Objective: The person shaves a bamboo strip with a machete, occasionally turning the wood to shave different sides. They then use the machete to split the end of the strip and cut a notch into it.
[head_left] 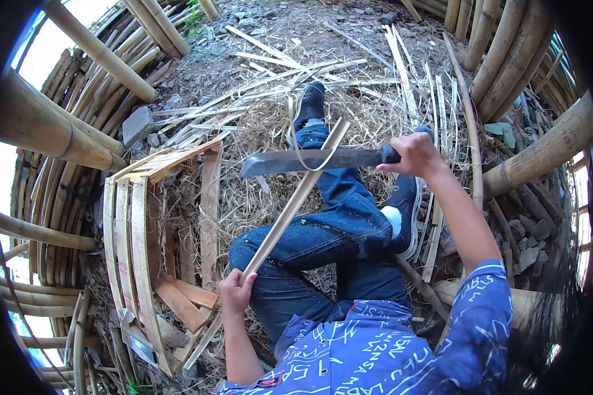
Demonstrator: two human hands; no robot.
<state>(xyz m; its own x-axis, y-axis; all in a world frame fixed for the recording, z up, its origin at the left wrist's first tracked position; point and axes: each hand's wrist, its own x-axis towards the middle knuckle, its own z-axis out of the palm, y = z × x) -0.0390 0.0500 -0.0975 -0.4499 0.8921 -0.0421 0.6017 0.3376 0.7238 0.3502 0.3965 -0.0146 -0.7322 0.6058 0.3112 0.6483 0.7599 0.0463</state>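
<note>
My right hand (415, 157) is closed round the dark handle of a machete (296, 161), whose broad blade points left. The blade lies across the upper part of a long split bamboo strip (286, 217). A thin curled shaving (296, 135) loops at the blade, where it meets the strip. My left hand (236, 293) grips the strip low down, beside my bent knee. The strip slants from lower left to upper right over my leg.
A wooden crate (122, 243) stands at the left, with loose boards (181, 303) in it. Bamboo strips (405, 79) and shavings litter the ground ahead. Thick bamboo poles (540, 148) rise on both sides. A grey block (137, 125) lies at the upper left.
</note>
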